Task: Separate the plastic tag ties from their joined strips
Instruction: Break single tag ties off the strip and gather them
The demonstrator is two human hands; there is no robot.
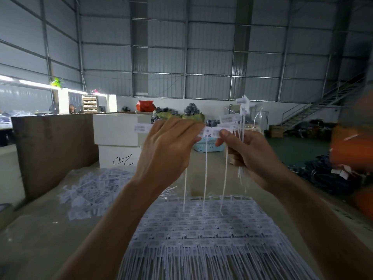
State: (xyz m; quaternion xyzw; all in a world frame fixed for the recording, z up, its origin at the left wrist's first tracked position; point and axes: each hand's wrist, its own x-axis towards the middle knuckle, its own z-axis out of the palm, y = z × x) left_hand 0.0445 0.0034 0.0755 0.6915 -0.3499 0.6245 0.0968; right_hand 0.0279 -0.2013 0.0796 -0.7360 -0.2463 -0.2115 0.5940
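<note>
I hold a joined strip of white plastic tag ties [212, 132] up at chest height. My left hand [168, 148] grips its left part, with tag heads sticking out past the fingers. My right hand [250, 152] pinches the tag at the strip's right end and also holds a bunch of separated ties [241, 118]. Thin white tails hang down from the strip. Below, a stack of joined strips [203, 229] lies flat on the table. A heap of loose ties [94, 190] lies to the left.
White boxes [117, 130] and a brown cardboard panel [54, 150] stand at the table's back left. A light blue basket [209, 145] sits behind my hands. Something orange and blurred [353, 150] is at the right edge. Dark bundles lie on the floor to the right.
</note>
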